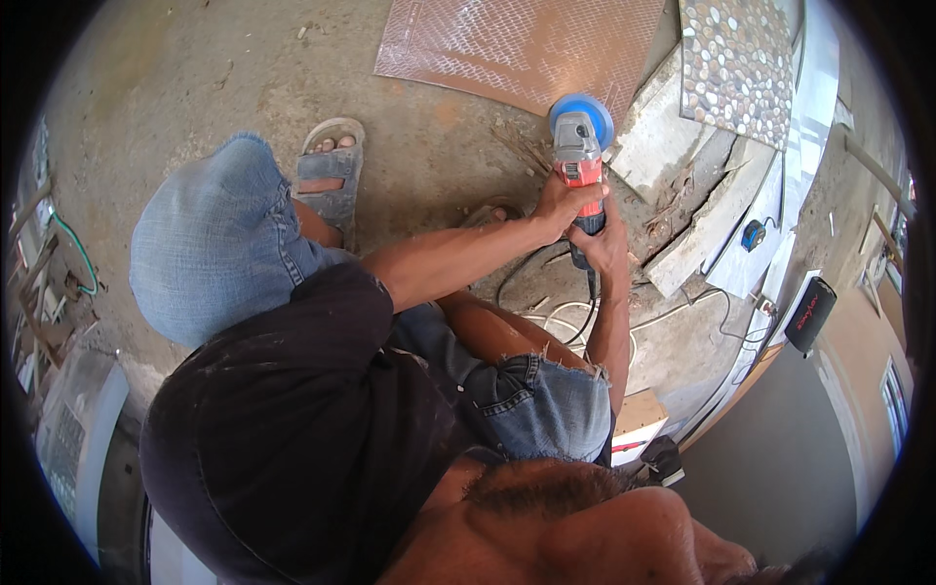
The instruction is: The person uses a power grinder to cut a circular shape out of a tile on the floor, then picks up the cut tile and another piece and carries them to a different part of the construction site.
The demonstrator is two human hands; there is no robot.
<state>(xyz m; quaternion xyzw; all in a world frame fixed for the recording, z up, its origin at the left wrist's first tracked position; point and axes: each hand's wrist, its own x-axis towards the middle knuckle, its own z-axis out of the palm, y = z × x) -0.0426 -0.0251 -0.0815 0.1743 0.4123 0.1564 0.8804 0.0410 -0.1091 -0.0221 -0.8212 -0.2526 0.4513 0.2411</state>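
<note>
Both my hands are wrapped round an angle grinder (581,156) with a grey head and a red and black body. My left hand (563,205) grips the red part of its body, while my right hand (606,242) closes on the black rear handle below. At the far end of the tool is a blue disc (602,115), overlapping the near right edge of a brown patterned tile (507,49). I cannot tell whether the disc touches the tile. A black cord (592,292) trails from the handle.
Broken slabs (673,136) and a pebble-patterned tile (736,68) lie to the right. Beyond them is a blue tape measure (753,234). White cable (643,320) loops over the concrete floor near my knee. My sandalled foot (331,180) stands left of the tool.
</note>
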